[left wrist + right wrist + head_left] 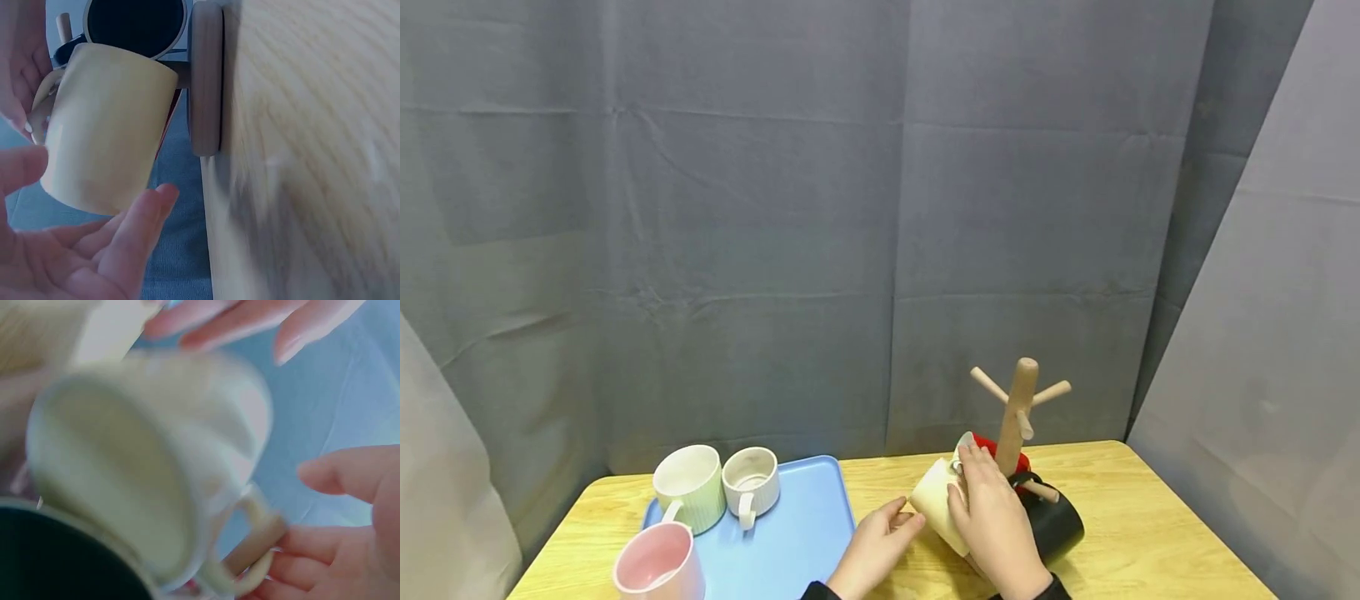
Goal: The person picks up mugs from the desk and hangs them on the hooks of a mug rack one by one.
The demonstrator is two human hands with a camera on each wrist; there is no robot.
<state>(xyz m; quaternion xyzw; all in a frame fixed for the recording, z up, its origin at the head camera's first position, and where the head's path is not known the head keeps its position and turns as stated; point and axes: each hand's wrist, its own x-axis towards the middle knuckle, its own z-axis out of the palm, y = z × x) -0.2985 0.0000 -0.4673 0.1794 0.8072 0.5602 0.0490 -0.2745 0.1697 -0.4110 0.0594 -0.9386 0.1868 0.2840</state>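
Note:
A cream mug (940, 504) hangs tilted on a peg (253, 545) of a wooden mug tree (1019, 408), the peg passing through its handle (219, 578). My right hand (997, 521) lies over the handle side; its fingers touch the peg's end and handle, with the thumb held away. Near the mug's base is my left hand (877, 546), fingers extended and not wrapped round it. Whether its thumb touches the mug, I cannot tell. Beside the cream mug a black mug (1057, 527) hangs on the tree, and a red one (987, 446) is partly hidden behind my right hand.
On the left, a blue tray (790, 542) bears a pale green mug (700, 496) and a small white mug (762, 483). A pink mug (673, 571) is at the tray's near left. Upper pegs (1051, 392) stick out from the tree. Grey curtains surround the wooden table (1150, 517).

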